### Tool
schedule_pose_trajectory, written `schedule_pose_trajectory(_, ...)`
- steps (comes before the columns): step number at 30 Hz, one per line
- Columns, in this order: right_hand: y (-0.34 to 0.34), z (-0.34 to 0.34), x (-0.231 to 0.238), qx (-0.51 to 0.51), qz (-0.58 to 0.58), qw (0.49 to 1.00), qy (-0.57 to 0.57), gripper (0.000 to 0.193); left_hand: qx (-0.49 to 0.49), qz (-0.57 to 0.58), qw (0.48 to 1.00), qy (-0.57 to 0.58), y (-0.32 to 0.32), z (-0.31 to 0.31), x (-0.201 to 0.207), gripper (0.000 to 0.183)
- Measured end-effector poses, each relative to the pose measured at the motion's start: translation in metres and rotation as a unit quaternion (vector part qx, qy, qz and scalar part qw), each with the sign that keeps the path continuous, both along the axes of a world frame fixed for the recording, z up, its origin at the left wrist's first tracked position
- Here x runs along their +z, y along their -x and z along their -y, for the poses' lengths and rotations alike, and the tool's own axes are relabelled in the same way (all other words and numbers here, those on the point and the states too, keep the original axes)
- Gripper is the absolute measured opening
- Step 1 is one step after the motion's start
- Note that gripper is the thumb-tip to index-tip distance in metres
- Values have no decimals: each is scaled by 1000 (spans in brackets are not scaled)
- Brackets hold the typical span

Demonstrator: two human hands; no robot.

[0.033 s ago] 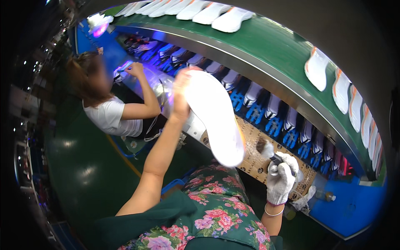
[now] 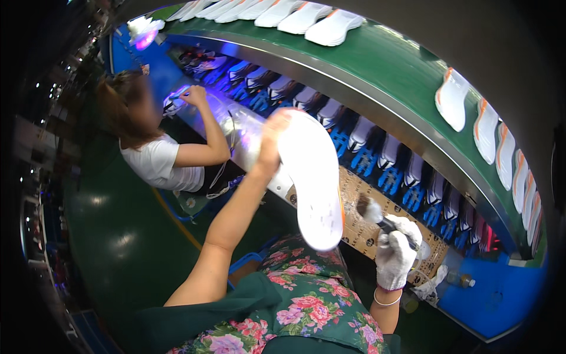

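Observation:
My bare left hand [image 2: 273, 140] grips a white shoe sole [image 2: 312, 177] with an orange edge by one end. The sole hangs in mid-air over the bench, its broad white face toward me. My right hand [image 2: 396, 251], in a white knit glove, is closed round the dark handle of a brush [image 2: 370, 210]. The brush's bristles are brown and white and point up and left. A short gap separates them from the sole.
Brown printed sheeting [image 2: 356, 233] covers the bench. Behind it, shoe uppers [image 2: 361, 134] sit in a row on blue holders [image 2: 364, 162]. White soles [image 2: 453, 99] lie on the raised green belt [image 2: 389, 59]. A co-worker [image 2: 159, 147] sits at left. A bottle [image 2: 463, 278] lies at right.
My left hand and the sole have moved slightly right and down, and the sole hangs more upright. The brush has shifted a little to the left.

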State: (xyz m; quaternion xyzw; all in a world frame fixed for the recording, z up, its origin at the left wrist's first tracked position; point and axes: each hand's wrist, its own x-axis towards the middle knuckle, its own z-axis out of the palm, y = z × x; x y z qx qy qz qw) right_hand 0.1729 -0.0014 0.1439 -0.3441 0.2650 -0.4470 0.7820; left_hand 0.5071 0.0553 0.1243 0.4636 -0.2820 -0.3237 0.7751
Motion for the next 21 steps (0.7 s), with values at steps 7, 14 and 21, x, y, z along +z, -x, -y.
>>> schedule_pose_trajectory(7, -41, -2, -9, 47, -83, 994, 61, 19, -234, -293, 911, -174, 102, -13, -89, 39)
schedule_pose_trajectory(14, -30, 3, -13, 19, -223, 950, 217, 13, -424, -487, 759, -81, 145, -69, -90, 108)
schedule_pose_trajectory(21, -44, 13, 3, -80, -295, 829, 469, 22, -354, -398, 841, -94, 141, -27, -51, 107)
